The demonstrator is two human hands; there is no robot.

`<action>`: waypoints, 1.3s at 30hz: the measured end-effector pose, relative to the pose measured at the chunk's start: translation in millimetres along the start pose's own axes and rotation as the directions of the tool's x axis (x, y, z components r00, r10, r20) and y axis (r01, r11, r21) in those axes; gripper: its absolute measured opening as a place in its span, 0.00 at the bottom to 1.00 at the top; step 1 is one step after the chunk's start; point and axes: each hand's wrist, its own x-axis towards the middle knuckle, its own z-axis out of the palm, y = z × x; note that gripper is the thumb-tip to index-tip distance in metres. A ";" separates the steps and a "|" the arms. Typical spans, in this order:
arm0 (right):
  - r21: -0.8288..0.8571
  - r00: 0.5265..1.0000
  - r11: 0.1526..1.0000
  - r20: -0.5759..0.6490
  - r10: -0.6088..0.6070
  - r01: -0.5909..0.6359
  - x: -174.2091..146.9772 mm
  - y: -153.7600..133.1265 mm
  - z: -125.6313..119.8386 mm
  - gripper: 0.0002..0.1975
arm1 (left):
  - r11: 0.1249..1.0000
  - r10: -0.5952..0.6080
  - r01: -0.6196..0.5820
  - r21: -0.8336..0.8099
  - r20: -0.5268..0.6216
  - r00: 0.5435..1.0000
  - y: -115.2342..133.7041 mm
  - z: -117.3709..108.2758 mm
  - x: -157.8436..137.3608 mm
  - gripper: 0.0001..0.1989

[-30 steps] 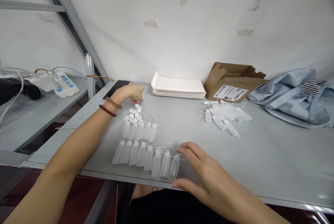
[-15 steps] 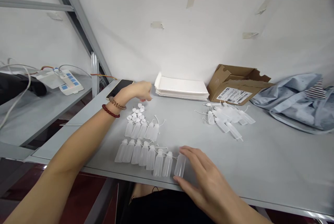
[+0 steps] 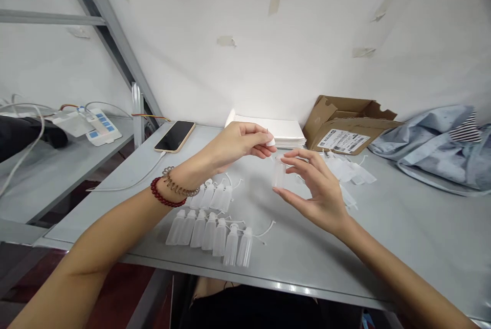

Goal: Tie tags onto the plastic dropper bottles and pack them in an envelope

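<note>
My left hand pinches a small white needle-tip cap between thumb and fingers, its thin tip pointing up. Just below and right of it, my right hand grips a translucent plastic squeeze bottle by its top and bottom, held upright above the table. The cap and the bottle are close but apart. Under my left forearm stretches a front row of similar bottles, lying flat with thin strap tails. A second row of bottles lies behind it, partly covered by my wrist.
Behind my right hand is a loose pile of bottles. A stack of white sheets or envelopes, an open cardboard box and a light blue cloth line the back. A phone with a white cable lies left.
My right hand has lifted the bottle from the front row's end. My left hand has come rightward from near the caps by the phone, now with a cap, and both hands are together.
</note>
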 end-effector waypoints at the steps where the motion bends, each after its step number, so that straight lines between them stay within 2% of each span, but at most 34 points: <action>1: 0.015 1.000 1.000 -0.010 0.008 -0.008 -2.2 2.3 1.1 0.24 | 0.999 -0.022 0.022 -0.027 0.003 1.000 -3.4 2.4 0.4 0.09; 7: 0.044 1.000 0.999 0.018 0.008 -0.009 -11.7 7.0 3.6 0.23 | 0.986 -0.112 0.120 -0.112 0.071 0.991 -22.1 11.1 1.9 0.10; 13: 0.013 0.998 0.998 0.010 -0.055 0.055 -12.1 6.0 5.1 0.22 | 0.953 -0.156 0.194 -0.231 0.175 0.972 -24.9 16.9 -1.1 0.09; 16: -0.026 0.997 0.996 0.002 -0.082 0.082 -12.9 7.4 5.2 0.22 | 0.958 -0.167 0.198 -0.207 0.160 0.973 -24.2 18.9 -2.5 0.10; 22: -0.087 0.991 0.988 -0.009 -0.131 0.130 -12.8 7.9 3.6 0.20 | 0.987 -0.154 0.158 -0.043 0.072 0.985 -25.6 18.2 -2.5 0.09; 26: -0.122 0.988 0.981 -0.015 -0.154 0.151 -12.6 8.6 3.1 0.16 | 0.987 -0.136 0.143 -0.077 0.083 0.987 -24.9 13.5 -0.1 0.08; 29: -0.143 0.992 0.982 -0.017 -0.124 0.121 -14.3 11.8 4.5 0.13 | 0.990 -0.111 0.116 -0.078 0.066 0.992 -23.7 10.9 1.1 0.09; 32: -0.125 0.997 0.990 0.056 -0.060 0.067 -16.4 14.9 6.3 0.14 | 0.996 -0.085 0.085 -0.025 0.002 0.996 -23.6 10.6 1.2 0.09; 35: -0.035 0.987 0.999 0.157 -0.026 0.031 -16.9 14.8 7.0 0.15 | 0.997 -0.065 0.066 0.042 -0.036 0.997 -24.9 11.7 0.7 0.08; 39: 0.094 0.976 0.992 0.208 0.067 -0.088 -15.7 9.6 6.2 0.11 | 0.991 -0.060 0.063 0.122 -0.030 0.998 -24.9 12.4 -0.2 0.08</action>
